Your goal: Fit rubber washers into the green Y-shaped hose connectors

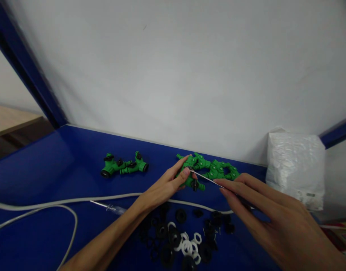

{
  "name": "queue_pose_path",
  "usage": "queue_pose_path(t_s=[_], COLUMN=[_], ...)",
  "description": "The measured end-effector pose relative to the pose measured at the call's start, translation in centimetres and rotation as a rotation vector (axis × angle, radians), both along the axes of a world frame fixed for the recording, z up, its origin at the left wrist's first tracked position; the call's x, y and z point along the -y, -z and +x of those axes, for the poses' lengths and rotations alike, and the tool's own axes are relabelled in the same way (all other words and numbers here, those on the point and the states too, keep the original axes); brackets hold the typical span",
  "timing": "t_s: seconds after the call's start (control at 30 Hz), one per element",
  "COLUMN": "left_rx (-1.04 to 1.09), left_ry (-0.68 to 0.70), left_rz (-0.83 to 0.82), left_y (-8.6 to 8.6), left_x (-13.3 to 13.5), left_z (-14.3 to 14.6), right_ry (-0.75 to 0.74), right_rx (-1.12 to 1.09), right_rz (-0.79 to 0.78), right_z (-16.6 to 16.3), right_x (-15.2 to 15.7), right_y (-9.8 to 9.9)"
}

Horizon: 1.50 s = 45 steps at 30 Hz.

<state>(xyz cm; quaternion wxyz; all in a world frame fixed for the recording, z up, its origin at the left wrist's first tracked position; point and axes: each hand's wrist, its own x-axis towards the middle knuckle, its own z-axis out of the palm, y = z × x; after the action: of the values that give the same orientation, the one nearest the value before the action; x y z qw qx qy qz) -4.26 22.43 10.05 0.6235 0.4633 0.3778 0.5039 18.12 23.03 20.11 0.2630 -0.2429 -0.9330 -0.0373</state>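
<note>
A green Y-shaped hose connector [189, 182] with black valve knobs is gripped in my left hand [173, 178], the thumb pressing near its middle. In my right hand [263, 207], a slim metal tool [204, 177] is pinched between thumb and fingers. It slants left and its tip meets the connector beside my left thumb. My fingers hide most of its rear end, so its exact kind does not show. Right behind the held piece lie several more green connectors [217, 169]. Two others with black knobs, a left one [112, 165] and a right one [136, 164], rest farther left.
Black rings [180, 215], white plastic nuts [186, 247] and small black parts with screws [215, 222] lie scattered in front. A clear-handled screwdriver [116, 209] lies by my left forearm. A pale cable [105, 198] crosses the blue tabletop [76, 158]. A plastic-wrapped package [295, 165] stands right.
</note>
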Motion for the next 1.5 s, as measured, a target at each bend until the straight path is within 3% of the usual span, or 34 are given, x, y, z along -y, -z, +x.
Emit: queue_pose_path(t_s=[0.27,0.67,0.83,1.03,1.23,1.5], left_rx=[-0.024,-0.209,-0.292,-0.343,-0.378,-0.359], left_ry=[-0.012,-0.123,-0.175,-0.235,-0.258,-0.281], left_rz=[-0.005,0.056,0.088,0.149,0.133,0.135], left_y=[0.0,-0.3,-0.1,0.0,-0.2,0.1], left_x=[0.0,0.0,-0.2,-0.4,-0.2,-0.4], left_z=[0.0,0.1,0.1,0.2,0.4,0.4], right_ry=[0.006,0.042,0.066,0.055,0.030,0.066], right_rx=[0.020,0.241,0.340,0.402,0.371,0.352], right_rz=[0.083,0.198,0.173,0.317,0.310,0.167], right_z=[-1.3,-0.5,-1.0,-2.0,-2.7,-2.3], right_x=[0.3,0.1,-0.4,-0.5,-1.0,-1.4], right_y=[-0.5,0.1,-0.2,-0.7,-1.2,-1.1])
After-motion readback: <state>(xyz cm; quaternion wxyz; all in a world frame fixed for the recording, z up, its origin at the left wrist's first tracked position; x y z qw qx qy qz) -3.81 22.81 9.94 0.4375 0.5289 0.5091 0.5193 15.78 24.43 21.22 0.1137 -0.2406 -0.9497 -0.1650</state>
